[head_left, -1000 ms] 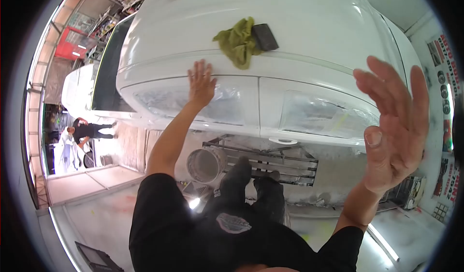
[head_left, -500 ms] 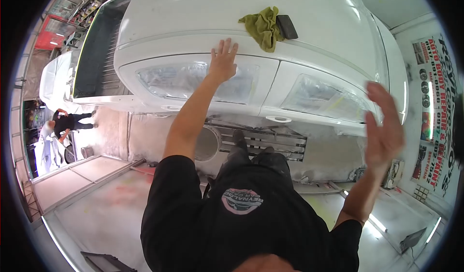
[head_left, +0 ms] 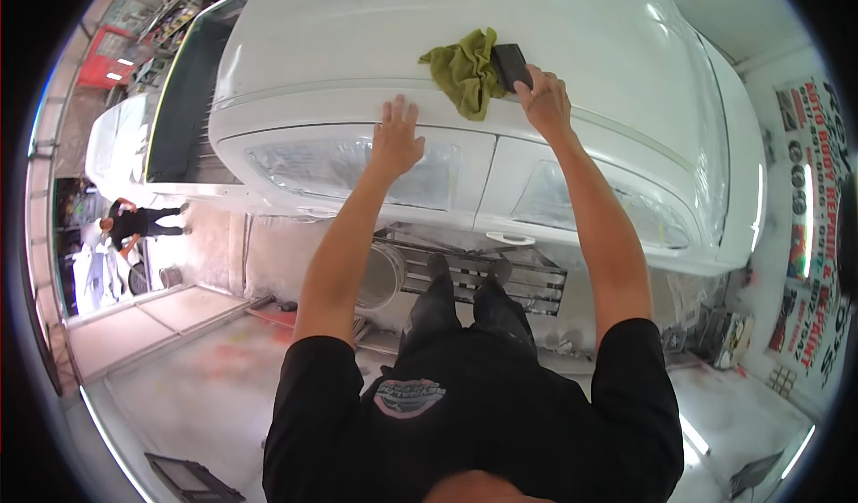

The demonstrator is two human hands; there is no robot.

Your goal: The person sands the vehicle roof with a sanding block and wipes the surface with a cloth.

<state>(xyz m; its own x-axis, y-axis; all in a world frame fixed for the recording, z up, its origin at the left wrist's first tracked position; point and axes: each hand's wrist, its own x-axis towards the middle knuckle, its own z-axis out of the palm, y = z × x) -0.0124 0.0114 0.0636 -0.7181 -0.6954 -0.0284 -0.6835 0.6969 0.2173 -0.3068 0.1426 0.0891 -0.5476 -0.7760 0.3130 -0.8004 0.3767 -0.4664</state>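
Observation:
My left hand (head_left: 396,141) lies open on the white roof edge of a pickup truck (head_left: 340,47), above the rear door, its fingers stretched out. Further right, my right hand (head_left: 547,108) has its fingers closed on the near end of a dark rectangular sanding block (head_left: 510,63). The block rests on the roof, right against a crumpled olive-green cloth (head_left: 466,72). Clear plastic film (head_left: 313,162) covers the side windows below my hands.
Under my feet is a slatted metal platform (head_left: 527,280), with a round bucket (head_left: 382,275) to its left. The truck's dark cargo bed (head_left: 189,101) lies at the left. Another person (head_left: 130,222) stands far left. A printed banner (head_left: 809,208) hangs on the right wall.
My right hand has swung from the right, in the air, up onto the roof and taken hold of the sanding block. My left hand stays on the roof edge.

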